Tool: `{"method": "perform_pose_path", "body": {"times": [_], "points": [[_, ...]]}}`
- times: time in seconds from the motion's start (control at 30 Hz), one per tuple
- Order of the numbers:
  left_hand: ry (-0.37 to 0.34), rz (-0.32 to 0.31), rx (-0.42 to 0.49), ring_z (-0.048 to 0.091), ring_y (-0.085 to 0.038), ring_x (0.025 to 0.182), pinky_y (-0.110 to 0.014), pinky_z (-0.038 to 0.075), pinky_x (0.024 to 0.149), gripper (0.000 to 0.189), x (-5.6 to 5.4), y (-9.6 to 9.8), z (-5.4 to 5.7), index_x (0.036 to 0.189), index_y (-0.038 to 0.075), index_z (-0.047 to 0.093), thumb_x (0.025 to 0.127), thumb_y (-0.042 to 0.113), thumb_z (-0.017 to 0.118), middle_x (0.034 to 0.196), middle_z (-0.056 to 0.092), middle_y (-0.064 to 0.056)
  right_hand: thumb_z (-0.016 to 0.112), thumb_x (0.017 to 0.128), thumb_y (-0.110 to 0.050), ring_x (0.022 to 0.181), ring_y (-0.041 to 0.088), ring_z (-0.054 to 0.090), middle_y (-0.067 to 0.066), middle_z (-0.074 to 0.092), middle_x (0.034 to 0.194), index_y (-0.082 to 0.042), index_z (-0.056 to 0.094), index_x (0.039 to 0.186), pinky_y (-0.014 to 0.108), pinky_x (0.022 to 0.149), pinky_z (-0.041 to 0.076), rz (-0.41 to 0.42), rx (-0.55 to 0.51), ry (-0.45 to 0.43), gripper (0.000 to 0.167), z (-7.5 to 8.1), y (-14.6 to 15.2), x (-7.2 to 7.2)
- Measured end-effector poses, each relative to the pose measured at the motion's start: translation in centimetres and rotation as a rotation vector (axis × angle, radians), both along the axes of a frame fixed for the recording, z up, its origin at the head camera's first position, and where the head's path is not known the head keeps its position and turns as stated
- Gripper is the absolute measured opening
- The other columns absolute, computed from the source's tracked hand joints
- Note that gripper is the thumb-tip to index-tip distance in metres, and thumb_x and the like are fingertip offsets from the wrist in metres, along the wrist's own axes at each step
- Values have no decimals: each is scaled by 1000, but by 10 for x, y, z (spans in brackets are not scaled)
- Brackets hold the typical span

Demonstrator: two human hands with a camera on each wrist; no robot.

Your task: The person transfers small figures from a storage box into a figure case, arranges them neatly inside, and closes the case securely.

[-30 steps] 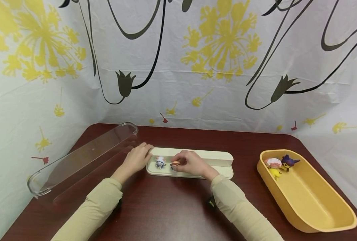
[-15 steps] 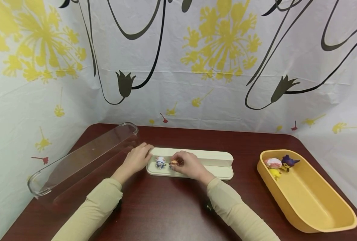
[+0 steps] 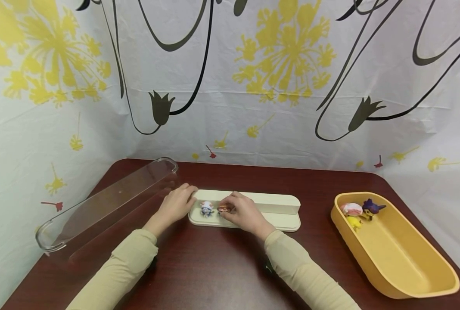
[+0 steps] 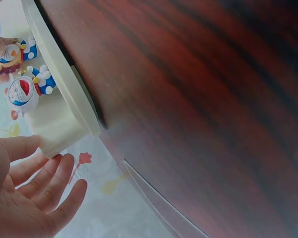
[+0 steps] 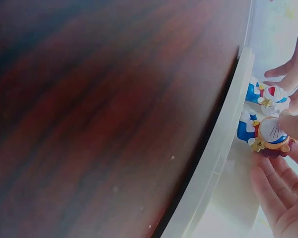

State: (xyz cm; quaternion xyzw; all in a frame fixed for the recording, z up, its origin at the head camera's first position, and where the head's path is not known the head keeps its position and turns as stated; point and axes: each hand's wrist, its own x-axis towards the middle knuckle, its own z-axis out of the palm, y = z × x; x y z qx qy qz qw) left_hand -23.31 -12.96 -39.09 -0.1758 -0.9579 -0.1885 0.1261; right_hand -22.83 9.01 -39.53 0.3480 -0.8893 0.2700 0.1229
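Note:
My right hand pinches a Doraemon figurine with orange and maroon headwear between thumb and fingers. Its feet meet the cream display stand, as far as I can tell. Close beside it on the stand is another Doraemon figurine, in a white hood, with its mouth open red. At the stand's left end, my left hand touches the corner of the raised back step. Its fingers look loosely extended in the left wrist view, the thumb resting against the step.
To the left, a long clear plastic cover lies on the dark red table. A yellow tray on the right holds a purple figurine, a pink-and-white one and a yellow one. Patterned cloth hangs behind.
My right hand has shifted slightly left with the figurine, toward the white-hooded one, and turned it a little. The left hand stays at the stand's end.

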Motion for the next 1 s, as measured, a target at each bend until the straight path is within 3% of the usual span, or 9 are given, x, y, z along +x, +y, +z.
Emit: {"method": "perform_pose_path", "body": {"times": [1.0], "points": [[-10,10,3,56,-27,78,-41,45,61,24,1,0,-1,106,7,60,82,12,59,94,55,-7,72,73,-21,68,8,49,-4,51,77,-13,63,85,23,60,40,-74,32,38,17,-1,-4,2]]}}
